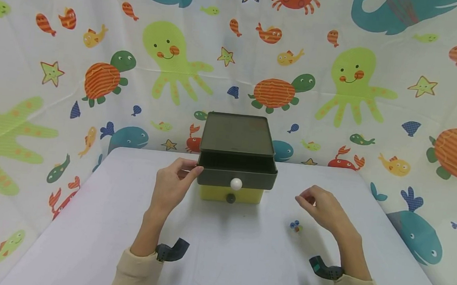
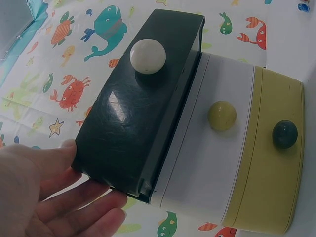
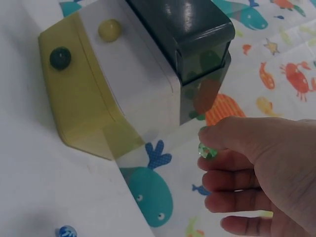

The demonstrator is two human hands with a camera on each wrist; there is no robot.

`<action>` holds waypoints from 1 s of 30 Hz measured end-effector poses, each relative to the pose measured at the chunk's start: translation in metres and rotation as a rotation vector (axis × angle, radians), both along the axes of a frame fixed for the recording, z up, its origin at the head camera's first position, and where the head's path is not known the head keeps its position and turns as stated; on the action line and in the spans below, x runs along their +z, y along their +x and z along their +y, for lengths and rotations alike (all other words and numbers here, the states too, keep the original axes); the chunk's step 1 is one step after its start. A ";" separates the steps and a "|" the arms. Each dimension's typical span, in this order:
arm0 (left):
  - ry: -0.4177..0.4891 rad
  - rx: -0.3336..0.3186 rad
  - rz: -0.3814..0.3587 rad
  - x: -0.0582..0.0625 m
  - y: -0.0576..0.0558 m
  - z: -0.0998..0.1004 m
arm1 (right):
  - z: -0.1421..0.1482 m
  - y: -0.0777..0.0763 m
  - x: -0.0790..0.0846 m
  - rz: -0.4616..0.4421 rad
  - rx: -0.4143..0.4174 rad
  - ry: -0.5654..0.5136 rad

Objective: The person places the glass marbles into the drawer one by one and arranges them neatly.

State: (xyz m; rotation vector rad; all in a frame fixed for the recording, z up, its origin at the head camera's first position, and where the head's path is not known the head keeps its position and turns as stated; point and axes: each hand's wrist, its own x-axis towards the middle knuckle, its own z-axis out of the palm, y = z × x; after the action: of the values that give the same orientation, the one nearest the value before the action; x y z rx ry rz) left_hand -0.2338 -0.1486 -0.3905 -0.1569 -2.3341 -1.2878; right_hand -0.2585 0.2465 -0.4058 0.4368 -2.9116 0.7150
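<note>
A small three-tier drawer cabinet stands at the back of the table, its dark green top drawer [image 1: 214, 177] pulled out. My left hand [image 1: 172, 185] grips this drawer at its left front corner; in the left wrist view the thumb lies on the front and the fingers curl behind the edge. My right hand [image 1: 325, 209] is raised to the right of the cabinet. Between its thumb and index finger it pinches a small green glass marble [image 3: 207, 151]. Below that hand, several marbles [image 1: 295, 225], blue among them, lie together on the table.
The white middle drawer [image 2: 205, 133] and yellow bottom drawer [image 2: 266, 163] are closed, each with a round knob. A white knob [image 1: 236, 184] sits on the top drawer. Behind the white table [image 1: 97, 221] hangs a curtain [image 1: 230, 129] printed with sea animals.
</note>
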 end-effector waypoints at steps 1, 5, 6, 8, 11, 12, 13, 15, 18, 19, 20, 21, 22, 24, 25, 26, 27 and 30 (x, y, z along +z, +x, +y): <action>0.001 0.001 -0.001 0.000 0.000 0.000 | 0.000 0.000 0.000 -0.001 -0.002 -0.001; 0.007 0.000 -0.002 0.000 0.000 0.000 | -0.001 0.002 0.001 0.003 -0.007 -0.005; 0.008 -0.001 -0.001 0.000 0.000 0.000 | -0.001 0.002 0.001 0.006 -0.006 -0.005; 0.008 -0.004 0.002 0.001 0.001 0.000 | -0.002 0.002 0.001 0.015 -0.007 -0.003; 0.008 -0.006 0.008 0.001 0.001 0.000 | -0.003 0.003 0.002 0.030 -0.008 -0.003; 0.008 -0.006 0.009 0.001 0.001 0.000 | -0.003 0.003 0.002 0.035 -0.007 -0.004; 0.007 -0.005 0.009 0.001 0.001 0.000 | -0.003 0.003 0.002 0.039 -0.007 -0.005; 0.008 -0.002 0.008 0.000 0.001 0.000 | -0.004 0.004 0.001 0.049 -0.008 -0.006; 0.009 0.001 0.001 0.000 0.000 0.000 | -0.005 0.004 0.001 0.072 -0.005 -0.007; 0.009 0.003 0.000 0.000 0.000 0.000 | -0.005 0.004 0.001 0.082 -0.003 -0.008; 0.010 0.003 -0.001 -0.001 0.000 0.000 | -0.005 0.005 0.001 0.094 -0.001 -0.009; 0.008 0.003 -0.001 -0.001 0.000 0.000 | -0.006 0.005 0.001 0.107 0.002 -0.012; 0.006 0.003 0.001 -0.001 0.000 0.000 | -0.006 0.005 0.001 0.123 0.005 -0.014; 0.004 0.001 0.003 0.000 0.000 0.000 | -0.008 0.006 0.000 0.157 0.011 -0.020; 0.003 -0.001 0.004 0.000 0.000 0.000 | -0.008 0.006 0.000 0.174 0.014 -0.024; 0.005 -0.003 0.004 0.000 0.000 0.000 | -0.009 0.006 0.000 0.189 0.015 -0.028; 0.005 -0.004 0.005 0.000 0.000 0.000 | -0.009 0.006 0.000 0.207 0.017 -0.030; 0.005 -0.004 0.001 0.001 0.000 0.001 | -0.011 0.007 0.000 0.246 0.022 -0.039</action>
State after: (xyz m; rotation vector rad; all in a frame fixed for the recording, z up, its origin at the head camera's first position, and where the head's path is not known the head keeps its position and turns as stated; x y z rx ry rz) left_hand -0.2333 -0.1478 -0.3896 -0.1607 -2.3301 -1.2953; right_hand -0.2519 0.2358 -0.4063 0.5144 -2.6631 0.6680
